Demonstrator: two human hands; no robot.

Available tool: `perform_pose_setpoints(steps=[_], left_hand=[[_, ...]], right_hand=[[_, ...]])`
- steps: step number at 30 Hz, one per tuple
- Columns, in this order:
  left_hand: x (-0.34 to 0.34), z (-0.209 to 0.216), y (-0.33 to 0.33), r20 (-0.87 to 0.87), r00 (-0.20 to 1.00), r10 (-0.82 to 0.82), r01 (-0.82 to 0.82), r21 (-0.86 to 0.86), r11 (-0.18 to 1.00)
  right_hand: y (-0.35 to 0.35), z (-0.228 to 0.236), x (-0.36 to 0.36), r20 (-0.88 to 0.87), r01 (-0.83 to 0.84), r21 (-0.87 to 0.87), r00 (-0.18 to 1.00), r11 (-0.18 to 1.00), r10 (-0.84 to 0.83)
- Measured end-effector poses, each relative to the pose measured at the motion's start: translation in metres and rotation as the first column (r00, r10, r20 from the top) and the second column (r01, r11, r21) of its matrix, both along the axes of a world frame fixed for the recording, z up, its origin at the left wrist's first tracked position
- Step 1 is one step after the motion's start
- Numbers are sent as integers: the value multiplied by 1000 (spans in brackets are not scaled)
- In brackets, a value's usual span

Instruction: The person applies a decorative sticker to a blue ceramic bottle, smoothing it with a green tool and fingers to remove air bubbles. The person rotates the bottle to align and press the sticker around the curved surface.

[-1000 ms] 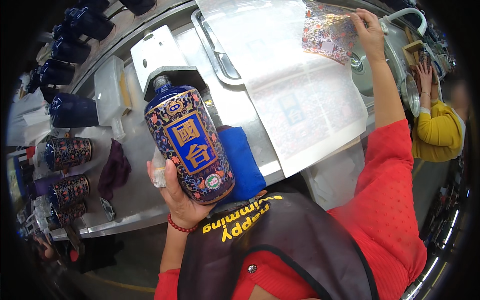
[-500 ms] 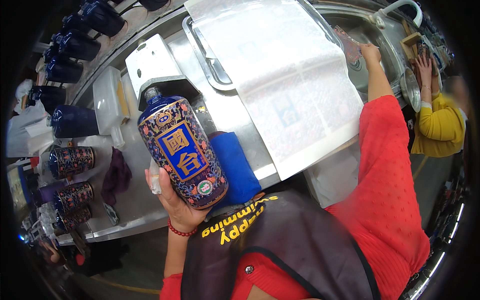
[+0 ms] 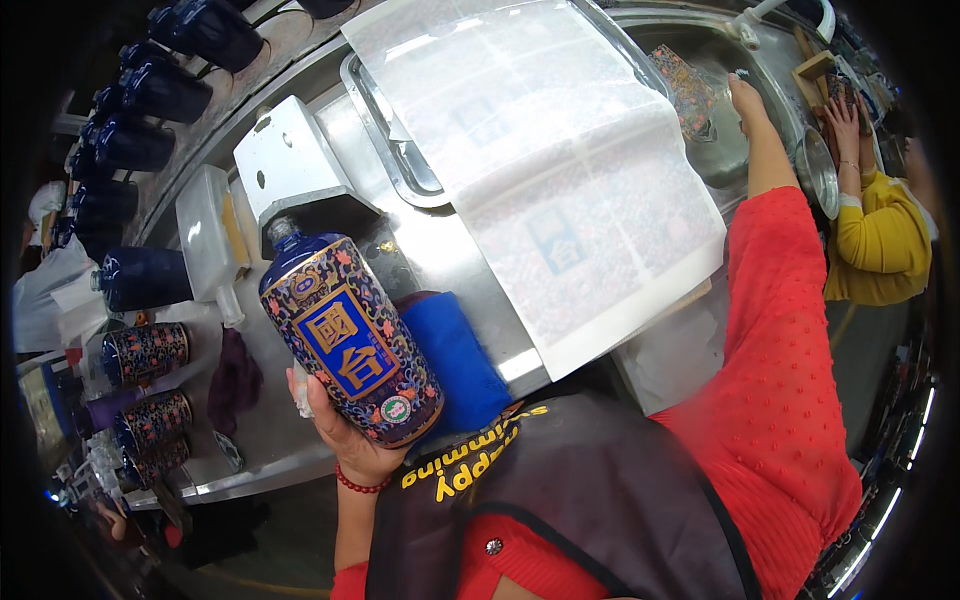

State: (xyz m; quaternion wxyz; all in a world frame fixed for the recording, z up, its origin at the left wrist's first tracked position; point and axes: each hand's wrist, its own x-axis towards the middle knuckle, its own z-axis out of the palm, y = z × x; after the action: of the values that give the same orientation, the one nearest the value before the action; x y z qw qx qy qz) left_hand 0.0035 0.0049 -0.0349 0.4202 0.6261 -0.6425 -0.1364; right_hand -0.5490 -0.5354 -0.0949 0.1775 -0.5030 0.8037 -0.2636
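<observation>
My left hand (image 3: 350, 440) is closed round the lower part of a dark blue bottle (image 3: 355, 335) with a colourful floral pattern and a blue-and-gold panel. The bottle leans, its neck at the front of a white box-shaped stand (image 3: 287, 160). White wrapping shows on a finger of this hand. Over the metal sink (image 3: 722, 165) my right hand (image 3: 750, 105) has its fingers curled, with something small and whitish at the tips. Left of it, a floral decal sheet (image 3: 680, 92) lies in the sink, apart from the visible fingers. What those fingers grip is unclear.
White translucent paper (image 3: 590, 220) covers printed sheets on a metal tray (image 3: 400, 165). A folded blue cloth (image 3: 460, 360) lies beside the bottle. Plain blue bottles (image 3: 145, 280) and patterned bottles (image 3: 145, 355) stand or lie left. A co-worker's yellow sleeve (image 3: 875, 245) is at right.
The held bottle has shifted slightly down and left in view. The decal sheet shows more fully in the sink, and my right hand is now apart from its visible edge.
</observation>
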Motion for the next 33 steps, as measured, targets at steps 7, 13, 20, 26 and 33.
perform_pose_setpoints(steps=[7,13,20,26,33], left_hand=[[-2,2,-5,64,998,3,-2,-15,1000],[-13,54,-6,465,864,193,-141,-145,979],[-19,65,-17,770,633,77,-61,-49,997],[-5,35,0,308,940,149,-101,-166,981],[-15,33,-9,402,905,138,-109,-96,989]], right_hand=[[-49,-27,-19,102,-327,309,945,893,311],[-126,-84,-69,59,-529,171,847,831,528],[-80,-12,-21,-809,-621,-29,475,783,346],[-26,111,56,-838,-860,-175,386,480,386],[21,188,124,-860,-945,-182,286,271,423]])
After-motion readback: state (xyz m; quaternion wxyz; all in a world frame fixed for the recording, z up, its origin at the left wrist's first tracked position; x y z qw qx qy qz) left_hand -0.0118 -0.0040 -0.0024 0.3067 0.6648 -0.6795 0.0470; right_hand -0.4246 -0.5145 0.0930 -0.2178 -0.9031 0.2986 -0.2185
